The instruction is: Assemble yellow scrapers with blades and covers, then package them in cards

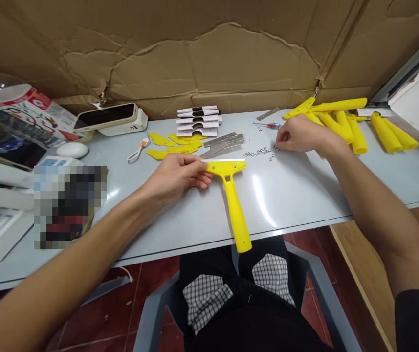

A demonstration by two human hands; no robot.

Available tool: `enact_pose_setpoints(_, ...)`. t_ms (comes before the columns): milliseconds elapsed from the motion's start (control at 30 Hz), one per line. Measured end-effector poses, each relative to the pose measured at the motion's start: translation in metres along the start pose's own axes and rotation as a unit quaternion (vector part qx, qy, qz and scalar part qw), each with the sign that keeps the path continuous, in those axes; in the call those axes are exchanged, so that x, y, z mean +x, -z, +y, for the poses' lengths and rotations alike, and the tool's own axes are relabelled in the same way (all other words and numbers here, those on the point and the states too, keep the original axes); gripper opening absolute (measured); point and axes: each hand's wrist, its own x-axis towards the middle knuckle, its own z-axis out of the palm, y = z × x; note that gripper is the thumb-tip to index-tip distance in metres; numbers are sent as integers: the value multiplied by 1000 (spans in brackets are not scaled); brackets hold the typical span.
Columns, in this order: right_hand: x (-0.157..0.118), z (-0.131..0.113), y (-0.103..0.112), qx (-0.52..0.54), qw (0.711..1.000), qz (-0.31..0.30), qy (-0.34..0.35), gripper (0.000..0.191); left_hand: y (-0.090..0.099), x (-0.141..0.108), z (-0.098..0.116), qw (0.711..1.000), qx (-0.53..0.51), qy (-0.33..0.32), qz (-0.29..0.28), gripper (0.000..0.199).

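My left hand [180, 180] grips the left end of a yellow scraper's [235, 208] head between thumb and fingers. The scraper's handle points towards me past the table edge, and a pale blade edge runs along its top. Two screws show in the head. My right hand [299, 134] has its fingertips pinched together at the right end of a scatter of small screws [258, 152]; whatever is between them is too small to make out. A screwdriver [268, 125] with a red collar lies just behind those fingers. Loose metal blades [226, 144] lie beyond the scraper head.
Yellow cover plates [161, 140] lie left of the blades, before a stack of white blade packs [197, 128]. More yellow scraper handles [358, 134] lie at right. A phone [106, 117], a white mouse [72, 150] and boxes [4, 220] occupy the left. Cardboard [231, 58] walls the back.
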Motion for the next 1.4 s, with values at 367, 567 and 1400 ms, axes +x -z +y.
enact_pose_setpoints(367, 4, -4, -4, 7, 1000, -12, 2, 7, -4, -5, 4, 1000, 4, -3, 2, 19)
enact_pose_setpoints(567, 3, -6, -6, 1, 999, -33, -14, 10, -5, -5, 3, 1000, 9, -12, 8, 20)
enact_pose_setpoints(1400, -19, -110, -52, 219, 931, 90, 278, 15, -33, -16, 2, 999, 18, -31, -27, 22)
